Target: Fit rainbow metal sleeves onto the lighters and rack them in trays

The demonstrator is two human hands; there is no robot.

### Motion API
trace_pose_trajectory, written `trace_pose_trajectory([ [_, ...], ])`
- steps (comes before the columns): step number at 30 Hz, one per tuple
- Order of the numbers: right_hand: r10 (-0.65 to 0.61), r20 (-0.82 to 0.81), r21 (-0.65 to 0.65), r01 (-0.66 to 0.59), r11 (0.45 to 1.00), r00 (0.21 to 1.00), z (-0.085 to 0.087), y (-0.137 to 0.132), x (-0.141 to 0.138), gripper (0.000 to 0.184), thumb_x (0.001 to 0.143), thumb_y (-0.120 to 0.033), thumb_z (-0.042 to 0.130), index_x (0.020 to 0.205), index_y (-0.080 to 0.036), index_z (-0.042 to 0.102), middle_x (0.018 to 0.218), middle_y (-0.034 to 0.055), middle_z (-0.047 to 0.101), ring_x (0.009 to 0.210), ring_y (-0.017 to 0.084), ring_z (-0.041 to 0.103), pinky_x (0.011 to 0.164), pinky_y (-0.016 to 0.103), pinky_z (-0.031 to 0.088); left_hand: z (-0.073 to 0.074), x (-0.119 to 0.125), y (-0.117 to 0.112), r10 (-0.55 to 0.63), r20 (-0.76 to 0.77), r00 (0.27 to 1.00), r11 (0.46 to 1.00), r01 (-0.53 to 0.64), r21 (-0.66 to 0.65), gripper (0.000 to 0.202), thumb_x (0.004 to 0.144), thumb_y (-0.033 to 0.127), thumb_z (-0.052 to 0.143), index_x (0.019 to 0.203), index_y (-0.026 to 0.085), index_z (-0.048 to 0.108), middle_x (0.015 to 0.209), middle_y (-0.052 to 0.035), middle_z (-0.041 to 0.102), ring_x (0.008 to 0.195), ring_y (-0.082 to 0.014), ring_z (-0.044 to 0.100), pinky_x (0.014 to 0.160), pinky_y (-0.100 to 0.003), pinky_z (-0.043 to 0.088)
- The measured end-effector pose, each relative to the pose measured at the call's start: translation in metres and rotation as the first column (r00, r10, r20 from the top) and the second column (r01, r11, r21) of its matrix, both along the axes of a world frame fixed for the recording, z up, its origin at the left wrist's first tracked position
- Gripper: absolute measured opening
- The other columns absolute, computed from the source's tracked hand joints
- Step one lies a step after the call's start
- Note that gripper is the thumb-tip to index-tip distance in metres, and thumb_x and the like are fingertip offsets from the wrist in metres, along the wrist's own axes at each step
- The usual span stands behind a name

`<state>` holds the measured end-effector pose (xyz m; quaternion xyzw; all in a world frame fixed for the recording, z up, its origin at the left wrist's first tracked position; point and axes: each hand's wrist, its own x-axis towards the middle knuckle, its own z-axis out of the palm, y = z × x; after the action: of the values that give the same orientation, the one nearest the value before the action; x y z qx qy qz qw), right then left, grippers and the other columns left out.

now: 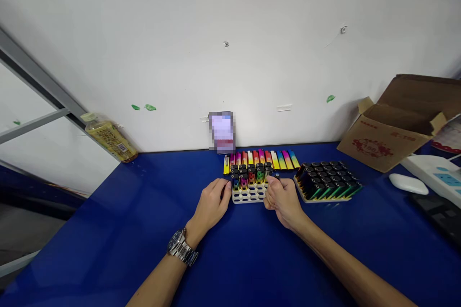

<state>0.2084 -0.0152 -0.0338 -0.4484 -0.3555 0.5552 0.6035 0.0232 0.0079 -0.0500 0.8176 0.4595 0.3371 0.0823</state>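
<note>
A white perforated lighter tray (249, 197) lies on the blue table, with lighters (251, 175) standing upright in its rear rows and bare holes at the front. My left hand (213, 199), a metal watch on its wrist, has its fingers curled against the tray's left edge. At the right end of the tray my right hand (284, 200) is closed in a fist. The black top of a lighter (277, 176) shows just above its fingers; the rest of that lighter is hidden. Behind the tray, colourful lighters (274, 159) lie side by side in a row.
To the right stands a second tray full of dark-topped lighters (326, 180). Further right are an open cardboard box (378, 139), a white mouse (408, 183) and a power strip (441, 177). A phone (222, 132) leans on the wall; a bottle (111, 139) stands at left.
</note>
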Motion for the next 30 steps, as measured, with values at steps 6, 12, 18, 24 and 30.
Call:
trace_pose_trajectory([
  [6,0.027,-0.013,0.025,-0.026,0.999,1.0,0.0007,0.0001,0.0008,0.054,0.071,-0.045,0.059,0.035,-0.024,0.025,0.031,-0.0103,0.016,0.029,0.002,0.015,0.03,0.02,0.019,0.0006,0.0002,-0.0001,0.006,-0.003,1.0,1.0,-0.006,-0.008,0.026,0.095,0.024,0.036,0.081,0.018,0.057,0.072,-0.0024,0.06,0.066,-0.0131,0.056,0.063,-0.027,0.042],
  [12,-0.03,-0.015,-0.004,0.03,1.0,0.999,-0.0044,0.0022,0.0024,0.049,0.072,-0.04,0.059,0.037,-0.023,0.028,0.032,-0.0103,0.018,0.029,0.003,0.016,0.03,0.02,0.02,-0.0007,-0.0005,0.0008,0.008,-0.012,1.0,1.0,-0.008,-0.015,0.026,0.095,0.025,0.036,0.081,0.018,0.056,0.073,-0.0022,0.061,0.065,-0.0133,0.056,0.063,-0.026,0.043],
  [18,-0.03,-0.013,0.037,0.03,0.999,0.999,-0.0045,0.0042,0.0039,0.057,0.072,-0.05,0.063,0.037,-0.023,0.028,0.032,-0.0105,0.018,0.03,0.002,0.014,0.031,0.02,0.019,0.0005,0.0001,0.0005,0.014,-0.01,1.0,1.0,-0.014,-0.022,0.026,0.094,0.024,0.037,0.08,0.018,0.058,0.073,-0.0022,0.062,0.065,-0.0131,0.056,0.062,-0.026,0.043],
  [24,0.059,0.019,0.161,-0.061,0.985,0.998,-0.0076,0.0033,0.0049,0.055,0.083,-0.066,0.046,0.052,-0.02,0.043,0.038,-0.0081,0.029,0.035,0.006,0.025,0.037,0.022,0.028,0.0014,-0.0001,-0.0001,0.013,-0.016,1.0,0.999,-0.013,-0.04,0.027,0.095,0.025,0.036,0.08,0.018,0.057,0.072,-0.0022,0.06,0.065,-0.0135,0.056,0.063,-0.027,0.043],
  [30,0.073,0.217,0.242,-0.126,0.962,0.973,-0.0016,-0.0026,0.0048,0.039,0.092,-0.057,0.036,0.096,-0.021,0.052,0.059,-0.0027,0.05,0.054,0.014,0.048,0.055,0.027,0.043,0.0006,-0.0008,0.0002,0.007,-0.025,1.0,1.0,-0.008,-0.024,0.026,0.095,0.024,0.036,0.079,0.018,0.056,0.071,-0.0014,0.059,0.063,-0.0133,0.054,0.062,-0.027,0.042],
])
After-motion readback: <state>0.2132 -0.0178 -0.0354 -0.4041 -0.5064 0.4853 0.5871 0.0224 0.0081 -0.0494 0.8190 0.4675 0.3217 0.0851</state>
